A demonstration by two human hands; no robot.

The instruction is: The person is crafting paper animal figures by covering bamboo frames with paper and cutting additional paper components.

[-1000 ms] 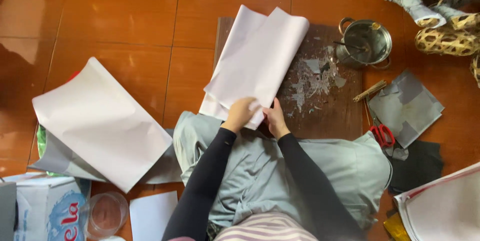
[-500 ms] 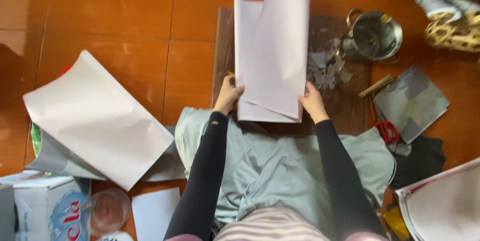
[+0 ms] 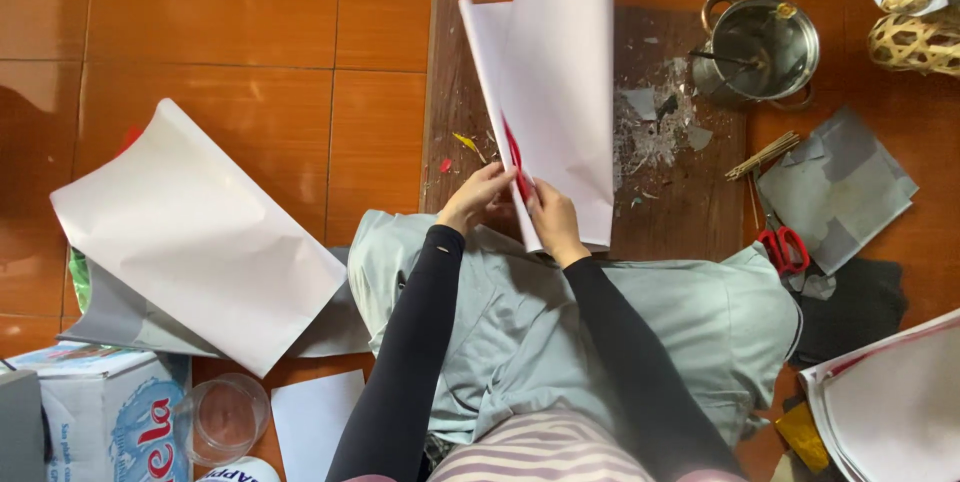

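A stack of large paper sheets [image 3: 560, 92], white on the outside and red inside, lies folded over a dark wooden board [image 3: 690, 207]. My left hand [image 3: 478, 197] and my right hand [image 3: 552, 220] meet at the sheets' near edge, pinching it by the fold where a red strip shows. Both arms wear black sleeves and reach out over a grey cloth [image 3: 560, 322] on my lap.
More large white sheets [image 3: 195, 237] lie on the orange tiled floor at left. A steel pot [image 3: 765, 47] sits at the board's far right, with red-handled scissors [image 3: 780, 242], thin sticks [image 3: 762, 155] and grey sheets [image 3: 835, 187] nearby. A box [image 3: 95, 412] and a clear cup [image 3: 225, 417] stand bottom left.
My hands were apart at the sheets' lower corners; they have come together at the near edge. The sheets folded narrower, and the red inner side now shows.
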